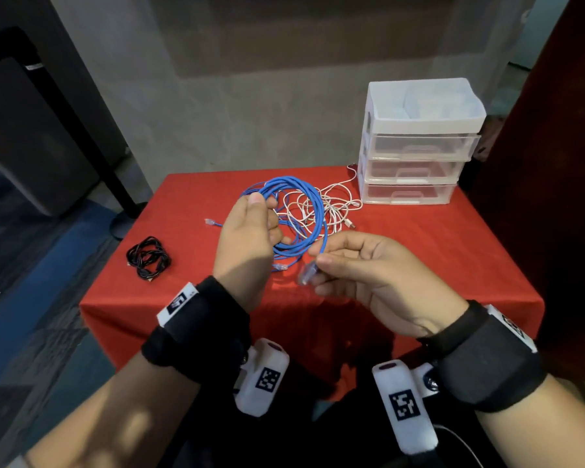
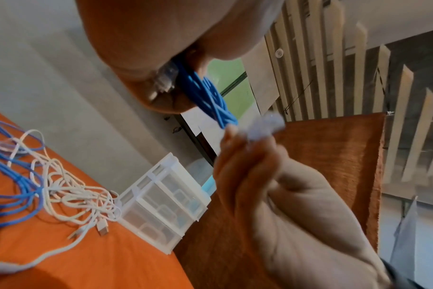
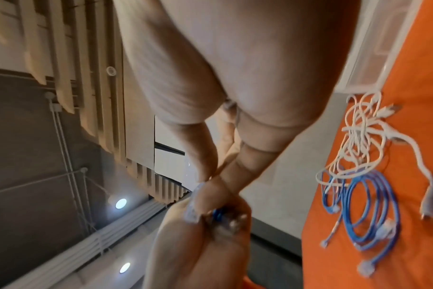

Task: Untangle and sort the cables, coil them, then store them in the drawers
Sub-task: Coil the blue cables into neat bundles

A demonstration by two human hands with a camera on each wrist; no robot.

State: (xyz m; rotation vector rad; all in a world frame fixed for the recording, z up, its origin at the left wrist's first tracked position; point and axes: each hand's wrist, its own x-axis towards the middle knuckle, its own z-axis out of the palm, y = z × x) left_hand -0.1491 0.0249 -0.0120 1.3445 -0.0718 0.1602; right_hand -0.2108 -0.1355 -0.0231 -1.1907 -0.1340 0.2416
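1. The blue cable [image 1: 298,211] is thin and wound in several loose loops, held above the red tablecloth [image 1: 436,251]; more blue loops lie on the cloth, tangled with white cables [image 1: 331,204].
2. The left hand [image 1: 247,244] has its fingers curled round the gathered blue loops.
3. The right hand [image 1: 362,268] pinches the cable's clear plug [image 1: 307,272] between thumb and fingertips.
4. The hands are close together.

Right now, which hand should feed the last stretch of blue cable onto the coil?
Right. The right hand already pinches the blue ethernet cable beside its clear plug, free to swing it round. The left hand grips the gathered loops and should just keep holding them.
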